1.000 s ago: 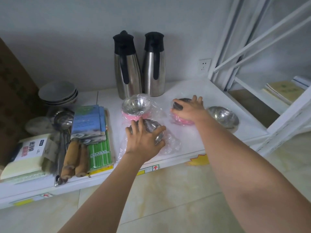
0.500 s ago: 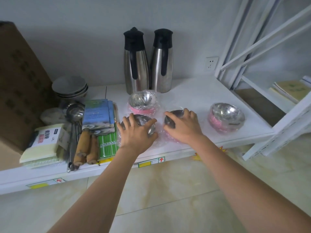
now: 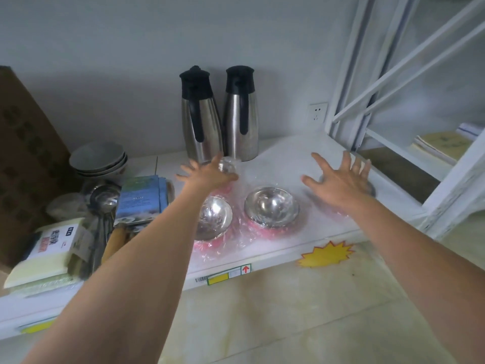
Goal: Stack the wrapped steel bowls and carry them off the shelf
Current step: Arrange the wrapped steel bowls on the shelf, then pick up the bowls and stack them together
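Two steel bowls in clear wrap with pink bases sit side by side near the front edge of the white shelf: the left front bowl and the right front bowl. Behind them, a third wrapped bowl is partly covered by my left hand, whose fingers are spread over it. My right hand hovers with its fingers apart over a fourth bowl at the right, of which only the rim edge shows. Motion blur hides whether either hand touches its bowl.
Two steel jugs stand against the wall. At the left lie stacked ceramic bowls, a ladle, blue packets, sponges and a cardboard box. A white rack frame borders the shelf on the right.
Both hands have let go of the two front bowls. My left hand moved back to the rear bowl, and my right hand moved right to the far bowl.
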